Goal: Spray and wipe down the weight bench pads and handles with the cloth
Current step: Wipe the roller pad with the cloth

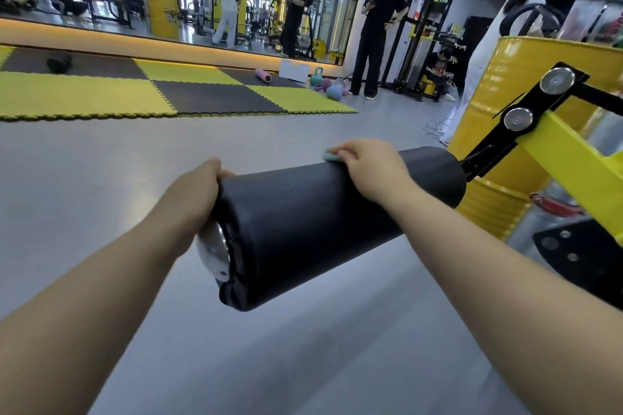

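Observation:
A thick black roller pad point(320, 212) juts toward me from the yellow machine frame point(573, 158) on the right. My left hand point(199, 189) grips the pad's near end, beside its silver end cap point(215, 251). On top of the pad, farther along, my right hand point(367, 165) presses a light teal cloth point(329, 156) against the far side. Only a small corner of the cloth shows past my fingers. No spray bottle is in sight.
Grey floor point(101, 178) lies under the pad. Yellow and black mats point(168, 91) cover the far floor, with foam rollers and kettlebells point(333, 89). A person in black point(377, 27) stands by a rack. A yellow drum point(505, 84) stands right behind the frame, with another person beside it.

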`<state>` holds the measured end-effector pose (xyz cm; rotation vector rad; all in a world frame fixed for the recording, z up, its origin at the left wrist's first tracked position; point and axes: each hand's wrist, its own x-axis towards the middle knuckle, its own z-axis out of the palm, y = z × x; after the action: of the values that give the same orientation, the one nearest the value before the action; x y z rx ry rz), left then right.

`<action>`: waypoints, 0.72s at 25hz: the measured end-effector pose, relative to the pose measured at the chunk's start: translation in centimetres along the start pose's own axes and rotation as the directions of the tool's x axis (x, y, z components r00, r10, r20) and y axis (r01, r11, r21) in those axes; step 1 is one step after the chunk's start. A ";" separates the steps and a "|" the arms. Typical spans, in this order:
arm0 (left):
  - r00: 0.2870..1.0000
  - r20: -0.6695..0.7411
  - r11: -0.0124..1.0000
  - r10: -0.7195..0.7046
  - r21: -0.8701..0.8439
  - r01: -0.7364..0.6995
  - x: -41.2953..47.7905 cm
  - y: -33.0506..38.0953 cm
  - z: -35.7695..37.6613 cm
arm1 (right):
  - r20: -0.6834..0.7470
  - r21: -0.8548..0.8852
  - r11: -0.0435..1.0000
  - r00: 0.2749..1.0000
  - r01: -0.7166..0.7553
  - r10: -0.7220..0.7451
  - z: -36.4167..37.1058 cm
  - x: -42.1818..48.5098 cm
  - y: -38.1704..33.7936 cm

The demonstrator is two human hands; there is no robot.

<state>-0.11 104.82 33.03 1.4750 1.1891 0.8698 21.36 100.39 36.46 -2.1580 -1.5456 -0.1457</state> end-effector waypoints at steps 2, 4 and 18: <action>0.997 -0.065 0.992 -0.036 -0.119 0.028 -0.5 -0.6 0.5 | -0.007 0.035 0.992 0.993 0.121 -0.121 0.6 -2.7 -4.5; 0.993 -0.118 0.991 -0.016 -0.134 0.000 -0.7 -1.0 0.7 | -0.021 0.091 0.958 0.962 0.274 -0.273 1.7 -5.4 -8.6; 0.983 -0.181 0.993 -0.015 -0.117 -0.007 0.1 -2.3 0.8 | -0.227 0.127 0.980 0.966 0.154 -0.122 2.4 -5.9 -3.4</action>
<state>0.13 104.75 30.57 1.3195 1.2514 1.0717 15.68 97.16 33.30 -1.8556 -1.5292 -0.2980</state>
